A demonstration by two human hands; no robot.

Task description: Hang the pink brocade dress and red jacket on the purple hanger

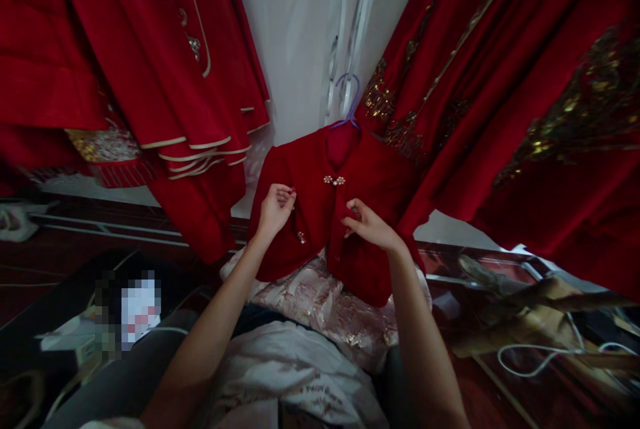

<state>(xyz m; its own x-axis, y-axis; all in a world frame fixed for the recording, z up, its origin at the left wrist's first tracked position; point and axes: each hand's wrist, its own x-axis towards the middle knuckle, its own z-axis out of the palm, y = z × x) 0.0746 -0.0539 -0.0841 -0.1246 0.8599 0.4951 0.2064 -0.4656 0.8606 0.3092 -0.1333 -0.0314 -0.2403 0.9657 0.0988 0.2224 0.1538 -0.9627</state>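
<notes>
I see the jacket [313, 162] on a purple hanger [351, 103], its hem over the shiny cloth [345, 315] on the lap. The left hand [279, 207] pinches a red bit (edge or loop, I can't tell) — the right hand [369, 225] grasps the jacket's other front edge, below the pearl clasp [334, 181].

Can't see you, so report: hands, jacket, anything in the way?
Left hand pinched, hold unclear. Right hand gripping front edge of red jacket. Jacket on purple hanger, beaded clasp at neck. Hands unblocked; red garments hang either side.
</notes>
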